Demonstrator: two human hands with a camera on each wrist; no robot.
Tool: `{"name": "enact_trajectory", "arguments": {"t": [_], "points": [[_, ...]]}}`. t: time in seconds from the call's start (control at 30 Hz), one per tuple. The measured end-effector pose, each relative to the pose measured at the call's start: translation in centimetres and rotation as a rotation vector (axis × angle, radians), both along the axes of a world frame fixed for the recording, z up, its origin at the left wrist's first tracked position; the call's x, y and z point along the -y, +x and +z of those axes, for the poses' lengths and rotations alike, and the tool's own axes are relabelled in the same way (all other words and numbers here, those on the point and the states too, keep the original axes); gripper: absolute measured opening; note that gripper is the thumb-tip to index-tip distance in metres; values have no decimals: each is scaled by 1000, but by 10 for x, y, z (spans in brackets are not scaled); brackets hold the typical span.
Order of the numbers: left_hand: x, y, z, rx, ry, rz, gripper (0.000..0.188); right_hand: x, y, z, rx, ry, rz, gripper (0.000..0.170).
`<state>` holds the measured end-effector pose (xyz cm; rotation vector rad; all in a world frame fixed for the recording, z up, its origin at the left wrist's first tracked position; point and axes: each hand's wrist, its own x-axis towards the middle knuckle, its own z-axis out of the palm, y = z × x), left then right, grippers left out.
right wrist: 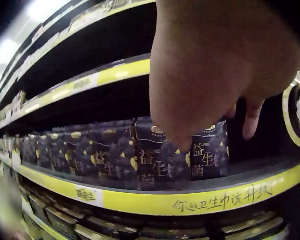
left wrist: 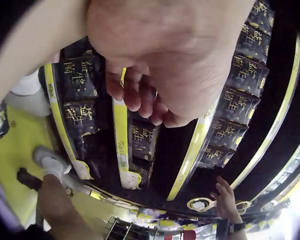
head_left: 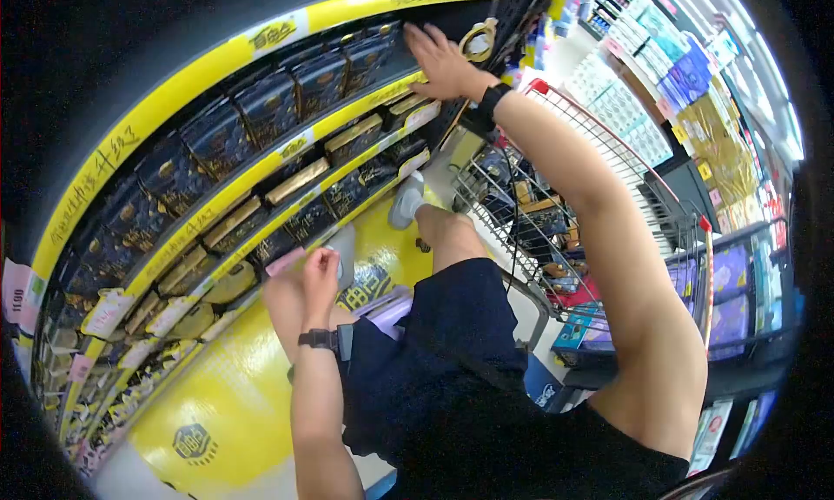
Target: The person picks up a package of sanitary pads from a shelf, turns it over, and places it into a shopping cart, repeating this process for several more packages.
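Dark blue packs of sanitary pads (head_left: 369,61) with gold lettering stand in a row on a black shelf. My right hand (head_left: 443,66) reaches to the far end of that row, fingers spread. In the right wrist view, the right hand (right wrist: 220,70) hangs over the end pack (right wrist: 208,155), partly covering it and its neighbour; one finger points down into the dark gap beside it. My left hand (head_left: 321,270) is raised over my knee near the lower shelves. In the left wrist view, the left hand (left wrist: 165,60) has loosely curled fingers and holds nothing.
Yellow label strips (right wrist: 230,200) run along the shelf edges. A round gold-rimmed ring (head_left: 478,41) stands at the shelf end. A wire shopping cart (head_left: 625,157) carrying items is at my right. The floor bears a yellow mat (head_left: 252,439).
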<state>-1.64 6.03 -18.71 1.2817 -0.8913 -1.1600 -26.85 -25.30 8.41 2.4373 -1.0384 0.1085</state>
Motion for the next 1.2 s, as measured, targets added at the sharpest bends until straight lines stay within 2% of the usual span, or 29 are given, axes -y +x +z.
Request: {"name": "enact_trajectory", "arguments": {"t": [0.03,0.17,0.2,0.3,0.37,0.53,0.6,0.7,0.73,0.83,0.87,0.97,1.0,1.03,1.1,1.17,1.2], "points": [[3,-2,1,4,-4,-9,13,10,4,1,-3,-42,19,96],[18,-24,14,19,-13,-37,11,55,22,0,10,-65,-103,99],[22,-30,15,56,-32,-40,11,63,24,2,27,-39,-78,96],[28,-38,22,173,-19,-85,12,71,33,6,-130,-12,-84,93],[24,-42,27,245,-9,-146,11,77,35,0,-187,6,-146,88],[23,-42,25,230,10,-167,11,104,26,-17,-160,-139,-154,82],[21,-41,22,221,16,-170,12,93,25,-13,-110,-214,-151,78],[19,-44,14,212,-5,-149,12,72,32,4,-226,-249,-173,70],[17,-42,9,214,-15,-135,12,68,35,7,-337,-246,-241,66],[11,-38,18,273,63,-176,7,57,23,7,-52,-159,-98,67],[10,-38,17,297,78,-186,9,49,16,3,87,-240,-41,65],[10,-38,6,268,12,-132,11,39,-5,-21,539,-107,-103,56],[10,-37,5,277,27,-122,11,28,-5,-26,789,-21,-168,54],[11,-36,4,269,43,-120,11,13,-8,-34,974,-68,-107,58],[12,-33,-1,263,78,-126,11,-32,-6,-43,1246,39,-193,54],[14,-30,-8,267,65,-170,12,-63,-17,-77,1501,145,-15,49],[14,-28,-13,255,81,-184,12,-93,-16,-89,1696,337,-41,49]]}}
